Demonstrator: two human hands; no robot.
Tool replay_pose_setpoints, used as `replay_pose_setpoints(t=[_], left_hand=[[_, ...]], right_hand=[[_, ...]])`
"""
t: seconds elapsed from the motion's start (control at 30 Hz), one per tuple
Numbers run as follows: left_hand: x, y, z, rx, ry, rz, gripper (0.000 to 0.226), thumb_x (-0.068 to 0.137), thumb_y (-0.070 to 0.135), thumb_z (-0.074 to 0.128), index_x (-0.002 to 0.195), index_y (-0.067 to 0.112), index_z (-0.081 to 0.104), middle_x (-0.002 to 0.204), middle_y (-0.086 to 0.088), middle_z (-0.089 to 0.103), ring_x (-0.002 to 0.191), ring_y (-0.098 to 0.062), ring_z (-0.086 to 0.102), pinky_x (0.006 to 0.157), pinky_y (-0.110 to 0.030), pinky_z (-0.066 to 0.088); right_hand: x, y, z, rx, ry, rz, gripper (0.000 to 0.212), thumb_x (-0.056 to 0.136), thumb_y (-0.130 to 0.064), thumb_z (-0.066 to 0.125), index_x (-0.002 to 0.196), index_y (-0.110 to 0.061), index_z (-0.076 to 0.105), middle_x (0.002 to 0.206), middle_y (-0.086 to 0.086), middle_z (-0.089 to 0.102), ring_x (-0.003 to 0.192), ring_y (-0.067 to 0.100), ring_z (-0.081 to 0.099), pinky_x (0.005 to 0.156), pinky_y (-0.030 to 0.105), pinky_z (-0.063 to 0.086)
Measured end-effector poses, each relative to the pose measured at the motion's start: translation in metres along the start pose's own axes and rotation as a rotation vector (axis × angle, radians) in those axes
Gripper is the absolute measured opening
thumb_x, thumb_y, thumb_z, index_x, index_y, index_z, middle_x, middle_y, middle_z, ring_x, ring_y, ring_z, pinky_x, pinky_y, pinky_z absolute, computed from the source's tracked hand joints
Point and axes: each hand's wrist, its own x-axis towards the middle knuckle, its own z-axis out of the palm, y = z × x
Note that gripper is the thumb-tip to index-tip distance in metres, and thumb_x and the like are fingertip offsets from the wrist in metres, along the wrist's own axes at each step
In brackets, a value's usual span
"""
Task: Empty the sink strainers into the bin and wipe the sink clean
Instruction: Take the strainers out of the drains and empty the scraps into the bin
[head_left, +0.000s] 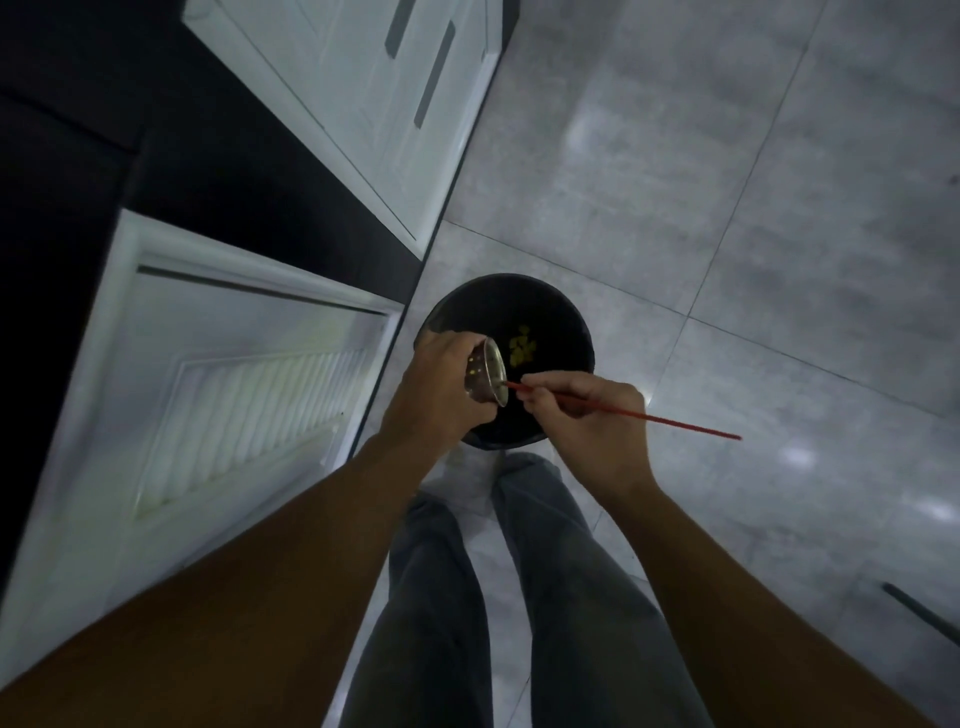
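Red stick (675, 422) pinched by the right hand (587, 415), tip poking the steel sink strainer (488, 376) at its 9 o'clock. The left hand (436, 384) curls its fingers round that, tilted over the black bin (571, 322). Yellow scraps (522, 348) lie inside, at the strainer's 1 o'clock. Mid-emptying; I reckon next is scraping loose the stuck bits.

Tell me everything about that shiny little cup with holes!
The strainer is a small shiny metal cup with little holes in its side and a round rim. It is tipped sideways, mouth facing right, over the black bin. The left hand grips it, and a thin red stick pokes into its mouth.
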Motion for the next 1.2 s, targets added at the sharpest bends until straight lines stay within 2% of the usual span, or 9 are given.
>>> replay_pose_setpoints(t=[0.07, 0.17, 0.33, 0.47, 0.67, 0.8, 0.9, 1.0, 1.2], left_hand=[[0.0, 0.001, 0.0, -0.014, -0.009, 0.02, 0.077, 0.066, 0.026, 0.09, 0.133, 0.022, 0.052, 0.131, -0.003, 0.053, 0.121, -0.019, 0.05, 0.099, -0.037, 0.05], [0.001, -0.002, -0.001, -0.031, -0.014, 0.026, 0.076, 0.066, 0.026, 0.09, 0.132, 0.023, 0.053, 0.129, -0.003, 0.054, 0.118, -0.017, 0.051, 0.096, -0.032, 0.049], [0.002, -0.006, 0.0, -0.005, -0.006, 0.002, 0.078, 0.068, 0.029, 0.089, 0.135, 0.023, 0.051, 0.133, -0.003, 0.052, 0.12, -0.017, 0.049, 0.093, -0.024, 0.042], [0.002, -0.005, -0.001, -0.005, -0.002, -0.024, 0.079, 0.066, 0.029, 0.089, 0.135, 0.024, 0.05, 0.134, -0.003, 0.049, 0.12, -0.017, 0.05, 0.097, -0.03, 0.048], [0.001, 0.0, 0.003, -0.003, -0.019, -0.014, 0.078, 0.068, 0.026, 0.089, 0.136, 0.021, 0.052, 0.133, -0.004, 0.051, 0.124, -0.02, 0.049, 0.102, -0.04, 0.051], [0.0, 0.002, 0.005, -0.008, -0.055, 0.003, 0.077, 0.069, 0.024, 0.089, 0.136, 0.018, 0.052, 0.133, -0.003, 0.053, 0.127, -0.02, 0.047, 0.104, -0.04, 0.048], [-0.002, -0.001, 0.004, -0.017, -0.046, -0.016, 0.078, 0.068, 0.023, 0.089, 0.136, 0.021, 0.051, 0.132, -0.003, 0.05, 0.124, -0.02, 0.048, 0.101, -0.038, 0.05], [-0.003, -0.004, 0.002, -0.028, -0.04, -0.056, 0.081, 0.067, 0.024, 0.09, 0.137, 0.023, 0.049, 0.135, -0.004, 0.047, 0.121, -0.021, 0.051, 0.099, -0.037, 0.051], [-0.002, -0.002, 0.007, -0.024, -0.039, -0.036, 0.078, 0.069, 0.023, 0.088, 0.136, 0.02, 0.048, 0.133, -0.004, 0.05, 0.123, -0.021, 0.049, 0.101, -0.037, 0.05]], right_hand=[[0.001, -0.003, 0.007, 0.012, -0.059, 0.005, 0.015, 0.091, -0.012, 0.07, 0.1, -0.021, 0.078, 0.093, -0.012, 0.077, 0.088, 0.004, 0.073, 0.08, 0.018, 0.059], [0.006, -0.004, 0.012, -0.027, -0.046, 0.027, 0.015, 0.091, -0.017, 0.071, 0.099, -0.027, 0.077, 0.088, -0.024, 0.073, 0.084, -0.004, 0.071, 0.073, 0.007, 0.053], [0.005, -0.001, 0.008, -0.136, 0.024, -0.026, 0.015, 0.091, -0.014, 0.069, 0.1, -0.024, 0.077, 0.087, -0.027, 0.069, 0.083, -0.009, 0.068, 0.071, 0.003, 0.05], [-0.004, 0.007, 0.001, -0.142, 0.143, -0.049, 0.014, 0.091, -0.011, 0.069, 0.101, -0.016, 0.078, 0.092, -0.009, 0.075, 0.084, -0.001, 0.071, 0.076, 0.012, 0.056], [-0.004, 0.003, 0.006, -0.098, 0.073, -0.106, 0.017, 0.09, -0.005, 0.069, 0.099, -0.017, 0.078, 0.094, -0.013, 0.074, 0.087, -0.001, 0.071, 0.078, 0.011, 0.055], [0.002, 0.002, 0.01, -0.1, 0.038, 0.023, 0.017, 0.091, -0.013, 0.069, 0.097, -0.028, 0.077, 0.085, -0.025, 0.071, 0.081, -0.006, 0.07, 0.072, 0.007, 0.054], [0.006, 0.007, 0.003, -0.049, 0.134, 0.13, 0.013, 0.09, -0.018, 0.071, 0.099, -0.023, 0.079, 0.09, -0.013, 0.076, 0.086, 0.002, 0.072, 0.078, 0.021, 0.06], [0.006, 0.01, -0.008, -0.063, 0.175, 0.143, 0.014, 0.09, -0.018, 0.071, 0.102, -0.019, 0.078, 0.094, -0.008, 0.077, 0.088, 0.003, 0.072, 0.081, 0.024, 0.061], [0.004, 0.005, -0.006, -0.019, 0.016, 0.094, 0.014, 0.09, -0.019, 0.069, 0.101, -0.021, 0.078, 0.095, -0.008, 0.077, 0.091, 0.008, 0.073, 0.083, 0.031, 0.061]])
